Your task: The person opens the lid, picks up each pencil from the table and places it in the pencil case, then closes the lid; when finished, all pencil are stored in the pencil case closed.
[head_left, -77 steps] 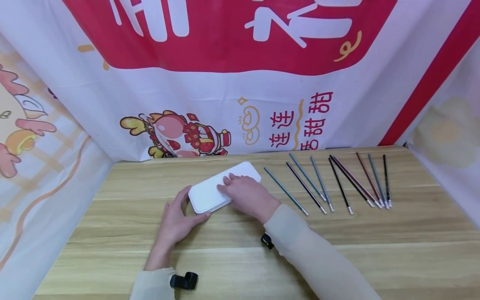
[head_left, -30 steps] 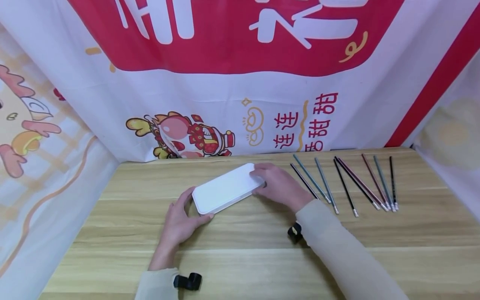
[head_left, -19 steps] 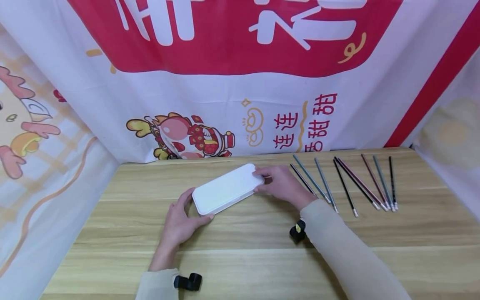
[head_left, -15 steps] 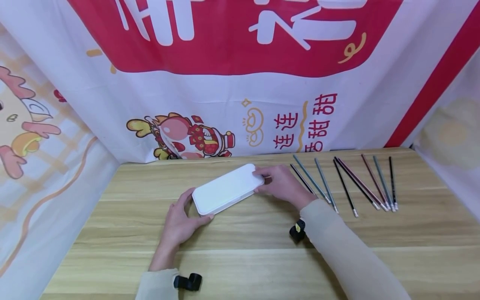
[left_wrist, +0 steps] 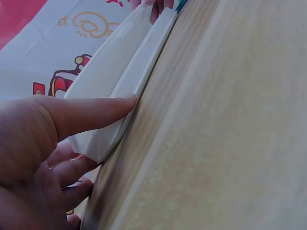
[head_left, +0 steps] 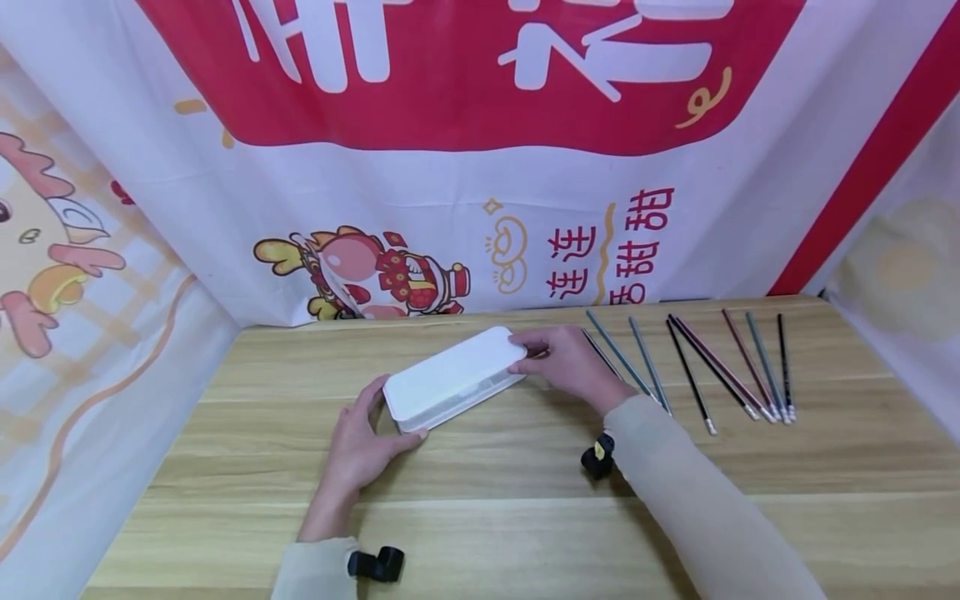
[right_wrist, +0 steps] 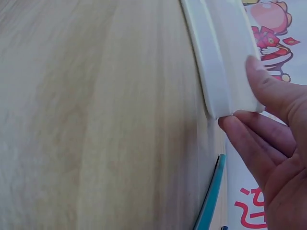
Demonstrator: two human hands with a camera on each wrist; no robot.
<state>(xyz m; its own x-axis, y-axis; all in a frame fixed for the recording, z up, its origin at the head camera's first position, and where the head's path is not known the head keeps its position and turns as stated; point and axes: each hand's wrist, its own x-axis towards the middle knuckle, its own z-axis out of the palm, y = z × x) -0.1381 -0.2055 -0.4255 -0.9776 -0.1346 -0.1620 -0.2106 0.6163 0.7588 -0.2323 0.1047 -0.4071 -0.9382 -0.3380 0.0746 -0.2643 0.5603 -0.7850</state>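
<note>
A white pencil case [head_left: 450, 367] lies slantwise on the table, its lid [right_wrist: 235, 52] tilted up along the near side with a gap above the base [left_wrist: 144, 62]. My left hand [head_left: 363, 442] grips the case's left end, thumb on the near wall of the base and fingers round the far corner. My right hand [head_left: 566, 358] pinches the lid at the right end, thumb and fingers at its edge. The inside of the case is hidden. A teal pencil [right_wrist: 211, 191] lies by the right hand in the right wrist view.
Several pencils [head_left: 692, 375] with white eraser ends lie spread on the wooden table [head_left: 480, 533] to the right, some partly covered by the right hand and arm. A printed cloth [head_left: 420, 192] hangs behind the table's far edge.
My right hand has moved from the top of the case to its right end, and the lid's near side has risen off the base. The left hand keeps its grip.
</note>
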